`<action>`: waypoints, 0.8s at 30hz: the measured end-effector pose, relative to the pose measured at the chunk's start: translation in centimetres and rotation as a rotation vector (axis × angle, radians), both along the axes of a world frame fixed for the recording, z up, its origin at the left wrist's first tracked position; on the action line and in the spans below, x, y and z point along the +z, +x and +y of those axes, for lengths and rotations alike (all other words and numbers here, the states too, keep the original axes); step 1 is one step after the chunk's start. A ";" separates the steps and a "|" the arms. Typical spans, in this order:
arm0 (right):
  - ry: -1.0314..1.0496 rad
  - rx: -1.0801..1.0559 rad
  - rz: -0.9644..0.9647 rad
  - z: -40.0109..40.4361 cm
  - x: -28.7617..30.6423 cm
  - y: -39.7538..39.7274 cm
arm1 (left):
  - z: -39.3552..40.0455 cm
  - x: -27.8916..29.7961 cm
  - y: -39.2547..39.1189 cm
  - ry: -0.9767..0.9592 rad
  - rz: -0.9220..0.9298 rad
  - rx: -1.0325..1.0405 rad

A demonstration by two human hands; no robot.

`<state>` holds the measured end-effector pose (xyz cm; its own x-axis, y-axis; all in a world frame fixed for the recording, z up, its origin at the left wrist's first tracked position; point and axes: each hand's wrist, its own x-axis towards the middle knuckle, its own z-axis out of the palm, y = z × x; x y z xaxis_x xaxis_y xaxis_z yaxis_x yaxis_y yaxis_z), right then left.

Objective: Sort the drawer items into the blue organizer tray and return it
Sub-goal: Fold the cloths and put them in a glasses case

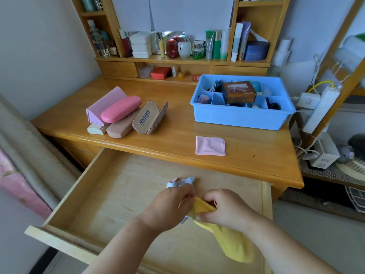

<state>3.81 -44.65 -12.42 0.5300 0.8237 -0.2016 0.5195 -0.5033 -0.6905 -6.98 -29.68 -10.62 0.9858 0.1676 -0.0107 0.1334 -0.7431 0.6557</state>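
Observation:
The wooden drawer is pulled open below the desk. Above it, my left hand and my right hand both hold a yellow cloth that hangs down under my right wrist. A white and light-blue cloth sticks out past the fingers of my left hand. The blue organizer tray stands on the desk at the right, with small items in its compartments and a brown box on top. A folded pink cloth lies on the desk near its front edge.
Several glasses cases lie grouped on the desk's left side, one of them open. The back shelf holds bottles and jars. Power strips and cables crowd the desk's right end. A bed edge is at the left.

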 end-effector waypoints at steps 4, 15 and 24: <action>0.134 0.042 0.598 -1.4 1.2 -0.5 | -1.0 0.9 -0.5 -0.116 0.043 -0.020; 0.047 -0.001 0.300 -4.3 0.1 0.1 | -0.5 1.3 -2.4 -0.246 0.076 0.093; -0.036 -0.111 0.336 -7.1 -1.6 0.5 | 2.1 -0.7 -5.1 -0.077 0.352 0.143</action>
